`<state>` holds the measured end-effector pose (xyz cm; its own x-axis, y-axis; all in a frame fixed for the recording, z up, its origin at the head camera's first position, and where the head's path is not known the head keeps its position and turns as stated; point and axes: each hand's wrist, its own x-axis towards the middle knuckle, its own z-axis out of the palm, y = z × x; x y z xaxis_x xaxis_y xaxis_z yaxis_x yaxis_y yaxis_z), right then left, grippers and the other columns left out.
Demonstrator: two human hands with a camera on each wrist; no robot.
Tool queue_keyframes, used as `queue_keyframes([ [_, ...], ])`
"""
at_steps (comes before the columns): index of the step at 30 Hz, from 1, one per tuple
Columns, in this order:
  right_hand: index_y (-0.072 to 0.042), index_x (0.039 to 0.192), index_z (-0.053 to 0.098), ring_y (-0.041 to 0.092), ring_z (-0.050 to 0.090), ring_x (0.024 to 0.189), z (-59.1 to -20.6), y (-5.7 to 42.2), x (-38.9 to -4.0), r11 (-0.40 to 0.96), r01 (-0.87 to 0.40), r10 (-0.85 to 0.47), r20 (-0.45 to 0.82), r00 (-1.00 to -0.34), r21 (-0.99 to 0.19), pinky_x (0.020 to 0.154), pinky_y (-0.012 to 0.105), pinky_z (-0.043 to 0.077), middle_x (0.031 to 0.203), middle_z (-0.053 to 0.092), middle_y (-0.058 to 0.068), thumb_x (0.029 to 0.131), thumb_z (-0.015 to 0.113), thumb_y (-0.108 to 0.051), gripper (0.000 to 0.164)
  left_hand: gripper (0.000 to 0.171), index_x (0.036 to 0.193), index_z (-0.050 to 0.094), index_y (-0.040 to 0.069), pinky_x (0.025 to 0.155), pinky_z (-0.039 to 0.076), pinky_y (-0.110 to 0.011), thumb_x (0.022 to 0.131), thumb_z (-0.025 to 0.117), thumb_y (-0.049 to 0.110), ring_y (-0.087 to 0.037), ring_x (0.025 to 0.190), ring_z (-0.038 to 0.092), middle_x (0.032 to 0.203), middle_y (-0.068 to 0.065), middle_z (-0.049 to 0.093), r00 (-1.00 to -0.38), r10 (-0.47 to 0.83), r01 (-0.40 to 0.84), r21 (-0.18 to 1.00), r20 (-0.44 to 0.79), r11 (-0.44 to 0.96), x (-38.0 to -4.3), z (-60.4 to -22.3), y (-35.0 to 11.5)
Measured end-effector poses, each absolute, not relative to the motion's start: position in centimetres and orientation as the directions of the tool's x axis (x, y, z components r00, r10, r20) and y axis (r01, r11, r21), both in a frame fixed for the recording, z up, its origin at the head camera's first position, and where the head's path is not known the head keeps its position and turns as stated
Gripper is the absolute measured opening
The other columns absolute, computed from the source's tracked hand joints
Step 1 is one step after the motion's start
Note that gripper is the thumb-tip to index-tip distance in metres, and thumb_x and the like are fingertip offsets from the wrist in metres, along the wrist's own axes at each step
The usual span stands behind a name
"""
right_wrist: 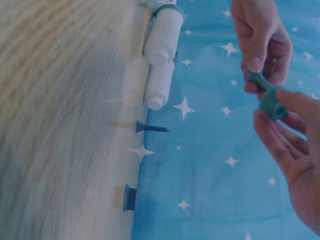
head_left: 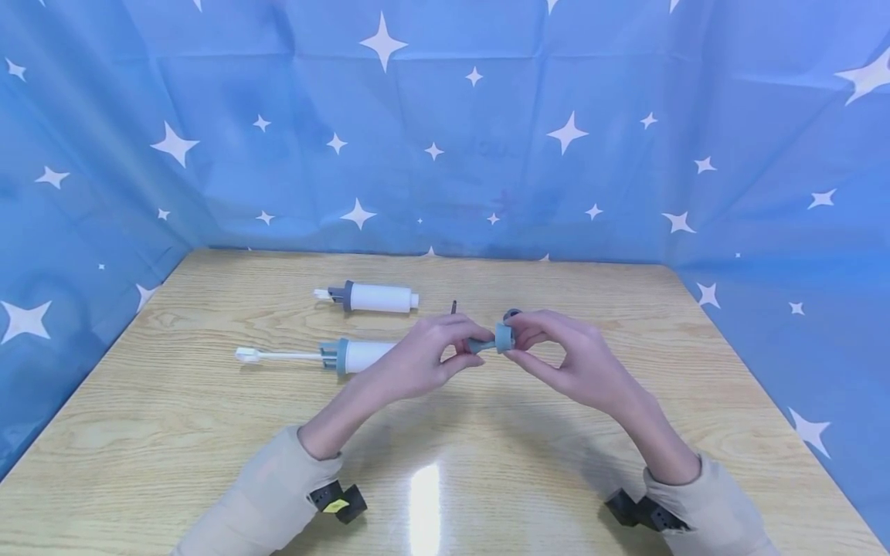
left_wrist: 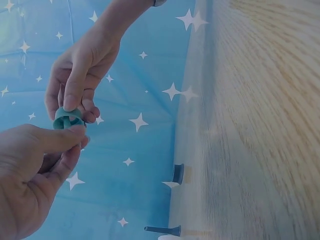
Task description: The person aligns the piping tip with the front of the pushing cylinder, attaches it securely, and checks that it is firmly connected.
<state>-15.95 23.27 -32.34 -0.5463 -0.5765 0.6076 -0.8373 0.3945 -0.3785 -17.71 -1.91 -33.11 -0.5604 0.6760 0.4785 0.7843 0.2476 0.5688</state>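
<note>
Above the table, my left hand (head_left: 431,351) pinches a teal stem piece with a flared end (right_wrist: 257,79) between thumb and fingers. My right hand (head_left: 584,359) grips a teal ring-shaped cap (head_left: 504,338) by its rim. The stem's end meets the cap, and in the left wrist view the stem (left_wrist: 66,123) shows inside the cap's opening. Fingers of both hands cover parts of the two pieces. Behind the left hand lies a white cylinder with a teal collar (head_left: 365,355) and a long white rod; the forearm overlaps its right end.
Farther back lies a similar white cylinder with a dark grey-blue collar (head_left: 381,298). A dark thin nozzle (right_wrist: 150,128) and a dark short cap (right_wrist: 130,198) stand on the wooden table (head_left: 174,432) beyond the hands. A blue star-patterned cloth (head_left: 445,185) hangs around the table.
</note>
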Motion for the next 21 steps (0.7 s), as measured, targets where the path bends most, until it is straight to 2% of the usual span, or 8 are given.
queue_keyframes([
  [9,-0.001,0.124,0.066,0.014,0.072,0.083,-32.19,22.97,-15.79,0.366,-0.85,-0.571,0.63,-0.526,-0.378,0.078,0.022,0.057,0.099,0.073,0.001,0.078,0.079,0.006,0.048,0.025,0.113,0.069,0.002,0.078,0.055,-0.019,0.09,0.075,0.005,-0.004,0.083,0.066,0.1,-0.006,0.073,-0.58,0.637,0.743,0.65,0.508,0.159,-17.95,-33.23,-1.91],
  [13,-0.001,0.123,0.066,0.014,0.072,0.083,-32.11,22.83,-15.64,0.344,-0.857,-0.571,0.639,-0.515,-0.383,0.078,0.022,0.057,0.1,0.074,0.003,0.081,0.079,0.002,0.044,0.02,0.107,0.065,0.003,0.075,0.057,-0.022,0.089,0.075,0.005,-0.004,0.083,0.067,0.094,-0.004,0.072,-0.585,0.621,0.719,0.688,0.522,0.099,-17.91,-33.32,-1.81],
  [18,0.0,0.121,0.067,0.016,0.073,0.084,-32.14,22.72,-15.58,0.322,-0.861,-0.566,0.648,-0.509,-0.394,0.078,0.022,0.057,0.103,0.074,0.006,0.091,0.076,-0.013,0.034,0.016,0.102,0.066,0.0,0.074,0.06,-0.028,0.088,0.074,-0.001,-0.006,0.081,0.07,0.091,-0.008,0.073,-0.598,0.619,0.643,0.766,0.51,-0.009,-17.81,-33.42,-1.77],
  [21,0.0,0.12,0.067,0.016,0.073,0.084,-32.16,22.66,-15.62,0.316,-0.863,-0.563,0.654,-0.505,-0.394,0.078,0.022,0.057,0.104,0.074,0.006,0.097,0.071,-0.026,0.035,0.014,0.101,0.067,-0.001,0.076,0.06,-0.031,0.088,0.073,-0.004,-0.009,0.081,0.071,0.091,-0.011,0.073,-0.612,0.621,0.592,0.804,0.489,-0.051,-17.73,-33.46,-1.78],
])
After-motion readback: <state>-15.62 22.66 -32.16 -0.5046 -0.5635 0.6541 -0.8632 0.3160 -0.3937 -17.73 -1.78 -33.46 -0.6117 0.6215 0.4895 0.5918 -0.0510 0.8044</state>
